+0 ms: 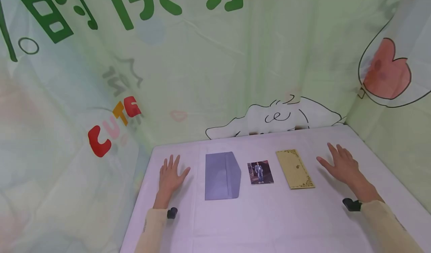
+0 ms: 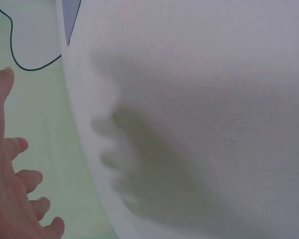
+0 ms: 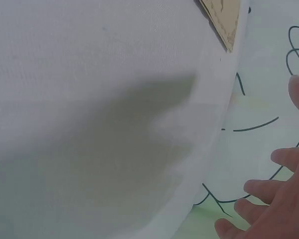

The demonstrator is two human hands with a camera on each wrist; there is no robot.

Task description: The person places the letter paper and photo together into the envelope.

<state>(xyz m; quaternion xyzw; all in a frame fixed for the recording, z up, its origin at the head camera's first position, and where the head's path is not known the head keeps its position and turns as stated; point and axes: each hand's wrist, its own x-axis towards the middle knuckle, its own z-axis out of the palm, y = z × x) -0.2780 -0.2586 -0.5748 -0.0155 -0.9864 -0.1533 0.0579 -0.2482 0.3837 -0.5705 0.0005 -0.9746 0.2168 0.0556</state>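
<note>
My left hand (image 1: 170, 177) is held over the left part of the table with its fingers spread and holds nothing. To its right lies a grey-blue envelope (image 1: 217, 176), its pointed flap unfolded toward the right. A small photo (image 1: 260, 172) of standing people lies in the middle. Right of that is a tan card (image 1: 295, 169) with ornate brown corner patterns, lying slightly slanted. My right hand (image 1: 344, 165), also spread and holding nothing, hovers beyond the card's right side. In both wrist views the hand (image 2: 15, 184) and the hand (image 3: 276, 194) cast shadows on the cloth.
A pale cloth covers the table (image 1: 269, 223). Printed curtains (image 1: 208, 69) stand behind it and on both sides, close to its back edge. Each wrist wears a dark camera mount, such as the right mount (image 1: 351, 204).
</note>
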